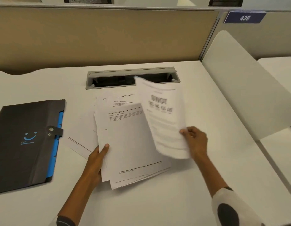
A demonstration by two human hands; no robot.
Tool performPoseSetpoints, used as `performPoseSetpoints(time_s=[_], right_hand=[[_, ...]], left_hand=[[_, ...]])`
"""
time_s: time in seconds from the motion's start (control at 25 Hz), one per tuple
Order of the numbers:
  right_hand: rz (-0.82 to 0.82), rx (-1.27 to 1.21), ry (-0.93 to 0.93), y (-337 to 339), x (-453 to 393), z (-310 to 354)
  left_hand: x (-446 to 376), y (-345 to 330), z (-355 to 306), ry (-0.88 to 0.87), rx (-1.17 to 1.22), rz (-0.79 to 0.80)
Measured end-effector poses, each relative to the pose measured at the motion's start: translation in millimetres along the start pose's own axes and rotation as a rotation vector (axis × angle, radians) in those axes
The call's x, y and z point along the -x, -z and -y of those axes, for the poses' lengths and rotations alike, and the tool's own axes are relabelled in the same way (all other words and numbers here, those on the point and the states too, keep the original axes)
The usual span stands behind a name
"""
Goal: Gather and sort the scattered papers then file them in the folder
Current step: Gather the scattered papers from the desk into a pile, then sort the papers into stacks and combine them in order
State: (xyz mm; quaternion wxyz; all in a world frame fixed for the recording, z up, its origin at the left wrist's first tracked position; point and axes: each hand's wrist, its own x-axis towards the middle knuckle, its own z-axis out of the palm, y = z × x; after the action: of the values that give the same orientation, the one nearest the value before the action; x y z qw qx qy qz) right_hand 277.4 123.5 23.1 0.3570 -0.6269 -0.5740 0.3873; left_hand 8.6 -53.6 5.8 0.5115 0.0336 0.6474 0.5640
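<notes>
Left hand point(99, 158): clamped on the left edge of the loose stack of white printed sheets point(131, 144), thumb on top, fingers hidden beneath.
Right hand point(194, 141): pinching the right edge of a lifted white sheet with bold black heading point(164, 118), thumb on the face, other fingers hidden behind.
Lifted sheet: raised and tilted above the stack's right side, motion-blurred, heading unreadable, far corner overlapping the grey cable slot point(131, 78).
Stack: fanned unevenly on the white desk point(157, 201), small print too fine to read, lower sheets showing only as offset edges.
Stray white sheet point(79, 141): flat on the desk left of the stack, partly covered by it and by the left hand.
Black folder with blue smiley and snap tab point(25, 141): shut, flat at the desk's left, well apart from the stack, blue lining peeking along its right edge, left side cut off.
Sleeves: white with dark spots, cut off at the bottom edge.
Blue number plate point(244, 17): on the partition, upper right, reading 436.
</notes>
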Motion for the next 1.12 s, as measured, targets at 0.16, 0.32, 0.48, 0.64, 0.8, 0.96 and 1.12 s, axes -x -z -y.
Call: performPoseSetpoints(time_s=[0.16, 0.32, 0.48, 0.64, 0.8, 0.96, 1.12], right_hand=[[0.132, 0.142, 0.031, -40, 30, -12], [0.095, 0.2, 0.073, -55, 41, -10], [0.169, 0.201, 0.1, -56, 40, -13], [0.257, -0.058, 0.033, -41, 15, 12], [0.54, -0.499, -0.041, -28, -14, 70], [0.589, -0.593, 0.069, -18, -28, 121], [0.595, -0.549, 0.184, -13, -26, 128]], left_hand=[[-2, -4, -7, 0.145, -0.046, -0.069], [-1, -7, -9, 0.0, -0.15, 0.008], [-2, -13, -6, -0.093, -0.13, 0.061], [4, -19, -21, -0.226, -0.093, 0.084], [18, -35, -52, -0.353, -0.083, 0.199], [27, -46, -86, -0.473, -0.153, 0.27], [21, -47, -96, -0.543, -0.199, 0.233]])
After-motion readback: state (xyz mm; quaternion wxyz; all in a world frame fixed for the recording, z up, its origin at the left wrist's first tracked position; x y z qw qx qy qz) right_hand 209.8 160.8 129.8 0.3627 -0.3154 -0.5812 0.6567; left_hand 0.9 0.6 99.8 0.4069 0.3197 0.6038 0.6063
